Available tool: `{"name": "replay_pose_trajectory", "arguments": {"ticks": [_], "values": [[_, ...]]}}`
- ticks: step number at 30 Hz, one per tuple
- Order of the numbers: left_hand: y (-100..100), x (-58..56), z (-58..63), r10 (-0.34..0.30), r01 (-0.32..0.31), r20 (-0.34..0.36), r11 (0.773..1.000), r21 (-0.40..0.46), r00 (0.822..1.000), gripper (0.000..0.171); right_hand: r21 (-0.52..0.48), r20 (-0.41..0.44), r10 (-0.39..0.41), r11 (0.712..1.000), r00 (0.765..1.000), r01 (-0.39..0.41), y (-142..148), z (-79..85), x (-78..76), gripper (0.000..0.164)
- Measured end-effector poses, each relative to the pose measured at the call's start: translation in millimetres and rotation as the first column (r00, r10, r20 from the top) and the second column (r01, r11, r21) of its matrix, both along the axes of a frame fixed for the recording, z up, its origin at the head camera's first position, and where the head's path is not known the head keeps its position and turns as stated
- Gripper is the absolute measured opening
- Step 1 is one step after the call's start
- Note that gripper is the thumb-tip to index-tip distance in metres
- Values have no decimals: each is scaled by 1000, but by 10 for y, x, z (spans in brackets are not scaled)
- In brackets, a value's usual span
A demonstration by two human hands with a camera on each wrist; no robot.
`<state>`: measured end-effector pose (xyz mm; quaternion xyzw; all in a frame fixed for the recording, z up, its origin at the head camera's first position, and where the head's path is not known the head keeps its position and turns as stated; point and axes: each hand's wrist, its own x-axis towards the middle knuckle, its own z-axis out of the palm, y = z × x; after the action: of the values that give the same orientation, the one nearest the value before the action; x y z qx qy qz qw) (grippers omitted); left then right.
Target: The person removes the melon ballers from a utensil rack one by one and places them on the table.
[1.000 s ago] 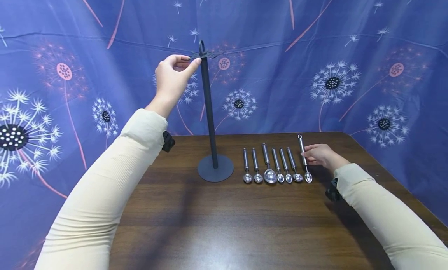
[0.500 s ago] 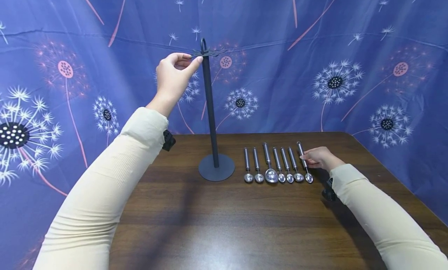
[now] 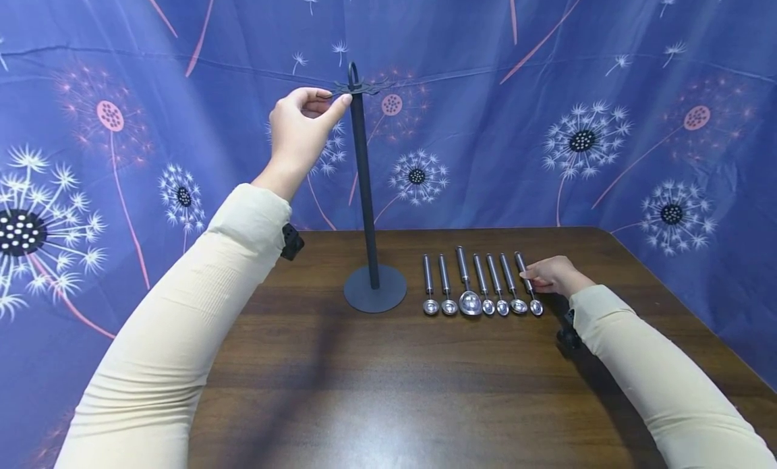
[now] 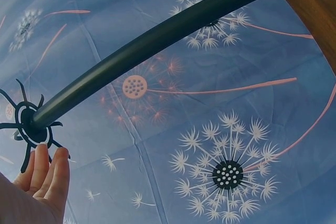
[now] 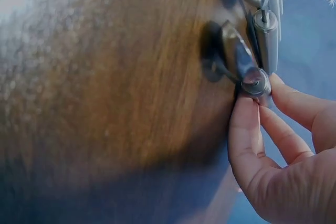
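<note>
A black utensil stand (image 3: 363, 185) rises from a round base, with a ring of hooks (image 3: 371, 89) and a loop at its top. My left hand (image 3: 300, 126) pinches the hook ring at its left side; the left wrist view shows the fingertips (image 4: 59, 157) right at the hooks. Near the right end of the table, my right hand (image 3: 555, 274) holds the tubular handle of a small metal spoon (image 3: 536, 307). Thumb and fingers meet on that handle (image 5: 257, 88) in the right wrist view. The spoon lies low, bowl toward me, at the end of the row.
Several more metal spoons (image 3: 493, 280) lie side by side on the brown wooden table (image 3: 388, 388), the largest one (image 3: 470, 303) among them. Their handles point to the back. A blue dandelion-print curtain (image 3: 485, 118) hangs behind the table.
The right hand has lowered the spoon's raised handle toward the table, in line with the other spoons. My left hand stays at the hook ring; the view has shifted slightly.
</note>
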<state>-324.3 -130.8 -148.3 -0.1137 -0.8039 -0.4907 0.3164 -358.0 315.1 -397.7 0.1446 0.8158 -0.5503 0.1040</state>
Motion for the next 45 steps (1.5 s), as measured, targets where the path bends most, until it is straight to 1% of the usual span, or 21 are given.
{"name": "replay_pose_trajectory", "arguments": {"ticks": [7, 11, 14, 16, 18, 20, 22, 24, 26, 28, 35, 41, 45], "values": [[-10, 6, -3, -1, 1, -8, 1000, 11, 1000, 46, 36, -18, -27, 999, 999, 27, -23, -13, -23, 50], [-9, 4, -4, 1, -1, -11, 1000, 6, 1000, 46, 39, -22, -36, 999, 999, 37, -22, -23, -28, 49], [-2, 3, 0, -2, 2, -11, 1000, 4, 1000, 47, 9, -25, -26, 1000, 999, 27, 26, -56, -48, 42], [3, 4, 2, 0, 0, -7, 1000, 1, 1000, 47, -31, -26, -9, 999, 1000, 8, 87, -86, -77, 32], [11, 3, 4, 3, -3, -2, 1000, -3, 1000, 47, -58, -26, 14, 998, 1000, -16, 128, -89, -75, 23], [17, 2, 7, 4, -4, 0, 1000, -6, 1000, 47, -64, -25, 25, 998, 999, -27, 141, -77, -57, 20], [23, 1, 11, 2, -2, 1, 1000, -6, 1000, 48, -44, -24, 22, 999, 999, -23, 118, -39, -11, 21], [27, 0, 14, 0, 0, -1, 1000, -4, 1000, 48, -40, -20, 36, 999, 999, -37, 109, -7, 22, 27], [29, 0, 17, 0, 0, 0, 1000, 0, 1000, 48, -37, -12, 43, 998, 999, -43, 99, 17, 44, 32], [27, 3, 24, -1, 1, 6, 1000, 4, 1000, 49, -39, -5, 47, 998, 999, -47, 102, 26, 53, 33], [3, 14, 28, -2, 1, 24, 1000, 24, 1000, 48, -41, -10, 45, 998, 999, -46, 117, 23, 54, 26], [-16, 17, 21, -5, 4, 26, 999, 32, 1000, 49, -56, -23, 53, 997, 998, -54, 122, 70, 81, 21], [-11, 26, 43, -9, 6, 48, 998, 55, 999, 50, -57, -26, 59, 997, 998, -61, 129, 81, 55, 24]]}}
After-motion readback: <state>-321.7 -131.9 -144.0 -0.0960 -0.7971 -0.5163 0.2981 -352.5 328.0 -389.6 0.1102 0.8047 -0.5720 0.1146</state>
